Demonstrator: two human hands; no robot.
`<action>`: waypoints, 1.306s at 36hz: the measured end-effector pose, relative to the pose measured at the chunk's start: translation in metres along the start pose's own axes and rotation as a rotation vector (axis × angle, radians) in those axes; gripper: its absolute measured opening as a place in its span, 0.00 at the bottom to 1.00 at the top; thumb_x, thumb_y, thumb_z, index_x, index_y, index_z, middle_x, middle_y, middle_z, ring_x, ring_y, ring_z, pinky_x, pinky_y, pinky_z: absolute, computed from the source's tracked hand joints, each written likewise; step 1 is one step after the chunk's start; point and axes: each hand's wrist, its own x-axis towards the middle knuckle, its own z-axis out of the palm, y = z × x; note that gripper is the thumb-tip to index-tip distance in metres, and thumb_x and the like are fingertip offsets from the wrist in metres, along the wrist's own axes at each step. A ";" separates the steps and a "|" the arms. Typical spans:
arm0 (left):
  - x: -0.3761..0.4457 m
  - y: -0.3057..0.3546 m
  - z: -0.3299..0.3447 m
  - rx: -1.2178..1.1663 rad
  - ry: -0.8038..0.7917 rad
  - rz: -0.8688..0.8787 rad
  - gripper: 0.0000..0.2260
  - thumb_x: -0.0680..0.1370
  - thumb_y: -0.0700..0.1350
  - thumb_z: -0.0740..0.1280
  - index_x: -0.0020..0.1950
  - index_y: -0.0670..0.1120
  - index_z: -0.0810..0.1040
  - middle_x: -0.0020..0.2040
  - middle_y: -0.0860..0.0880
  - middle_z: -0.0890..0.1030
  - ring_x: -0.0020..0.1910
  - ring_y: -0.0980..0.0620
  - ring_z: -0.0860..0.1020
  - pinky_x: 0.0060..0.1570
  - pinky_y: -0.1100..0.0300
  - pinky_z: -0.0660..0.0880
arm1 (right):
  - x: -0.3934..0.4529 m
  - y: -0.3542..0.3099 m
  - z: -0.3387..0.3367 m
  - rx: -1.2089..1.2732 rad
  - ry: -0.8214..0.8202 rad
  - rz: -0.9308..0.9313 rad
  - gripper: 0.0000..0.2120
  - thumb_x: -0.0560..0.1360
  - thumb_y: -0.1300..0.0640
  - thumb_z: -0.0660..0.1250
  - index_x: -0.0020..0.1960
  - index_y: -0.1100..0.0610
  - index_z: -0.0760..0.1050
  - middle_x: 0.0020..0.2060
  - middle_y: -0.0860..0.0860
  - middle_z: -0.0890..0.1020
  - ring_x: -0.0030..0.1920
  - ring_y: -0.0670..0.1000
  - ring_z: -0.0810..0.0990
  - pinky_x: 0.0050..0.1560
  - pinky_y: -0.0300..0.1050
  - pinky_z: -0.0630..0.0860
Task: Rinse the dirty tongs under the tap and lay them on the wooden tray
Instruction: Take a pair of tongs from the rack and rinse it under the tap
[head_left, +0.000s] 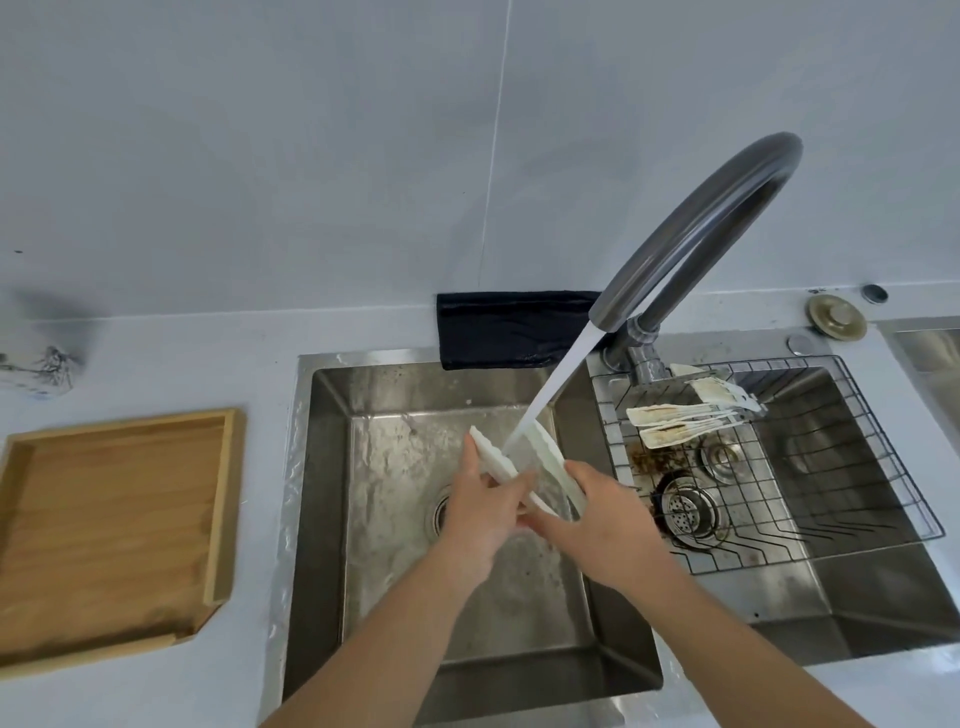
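1. Two stainless steel basins sit side by side in a pale grey countertop (249, 364); the left basin (332, 467) is wet and catches the running water, and the right basin (857, 587) carries a wire rack (841, 499) across its top.
2. One wooden tray (111, 525) lies on the counter left of the sinks, well apart from the hands, with nothing on it.
3. One grey gooseneck tap (727, 208) arches from between the basins and sends a white stream of water (550, 389) down and to the left, onto the white tongs (498, 460).
4. Both bare forearms reach in from the bottom edge over the left basin; the left hand (483, 519) is closed around one arm of the white tongs, while the right hand (608, 525) grips the other arm, with the stream landing between the two spread arms.
5. One dark cloth (509, 330) hangs over the back rim of the left basin, behind the stream.
6. More soiled white tongs (691, 421) rest on the wire rack, brown residue on their blades, with food scraps (654, 460) on the rack just beside them.
7. One round strainer (688, 506) sits in the right basin under the rack.
8. One brass-coloured sink plug (836, 317) rests on the counter behind the right basin.
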 end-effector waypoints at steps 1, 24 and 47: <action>-0.001 -0.001 -0.003 0.000 0.008 -0.005 0.39 0.76 0.40 0.73 0.79 0.63 0.57 0.53 0.42 0.85 0.46 0.46 0.87 0.49 0.45 0.84 | -0.001 0.001 0.001 0.016 -0.021 0.008 0.30 0.67 0.31 0.72 0.62 0.47 0.75 0.47 0.43 0.82 0.45 0.42 0.80 0.38 0.34 0.72; -0.008 -0.068 -0.061 0.267 0.207 -0.082 0.30 0.75 0.34 0.73 0.74 0.54 0.72 0.50 0.49 0.83 0.44 0.49 0.84 0.43 0.57 0.83 | -0.019 0.040 0.078 0.688 -0.302 0.571 0.13 0.80 0.57 0.67 0.63 0.52 0.71 0.47 0.55 0.85 0.44 0.54 0.86 0.40 0.46 0.82; 0.039 -0.112 -0.051 0.782 0.108 0.092 0.21 0.77 0.36 0.72 0.70 0.45 0.77 0.59 0.50 0.82 0.52 0.57 0.77 0.48 0.73 0.70 | -0.001 0.085 0.113 0.890 -0.385 0.797 0.09 0.82 0.62 0.63 0.62 0.57 0.73 0.49 0.57 0.82 0.49 0.53 0.83 0.52 0.48 0.80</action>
